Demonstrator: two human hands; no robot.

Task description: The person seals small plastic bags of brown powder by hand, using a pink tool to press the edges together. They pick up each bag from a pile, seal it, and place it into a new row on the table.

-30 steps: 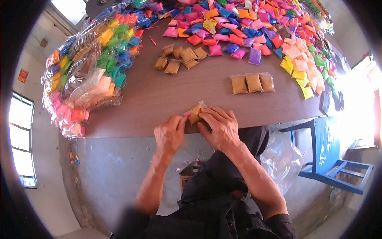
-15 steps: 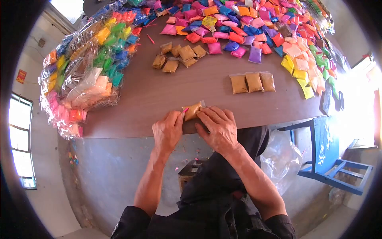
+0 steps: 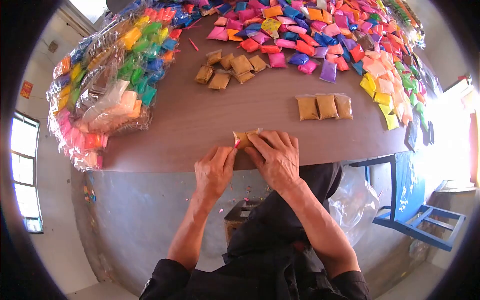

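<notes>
A small clear packet of brown filling lies at the near edge of the table in front of me. My right hand is closed on its right end, thumb below and fingers over the top. At the packet's left end my left hand is closed, with the tip of a small pink stick showing at its thumb and finger; most of the stick is hidden. To the right, three similar brown packets lie side by side. Farther back is a loose group of several brown packets.
Colourful packets cover the table's far side and run down the right. On the left rises a heap of packets in clear plastic. A thin pink stick lies behind. A blue chair stands right, near a clear plastic bag.
The pink stick has moved down slightly along the packet's left end, with my left hand. The packet is tilted a little differently. My view has shifted slightly.
</notes>
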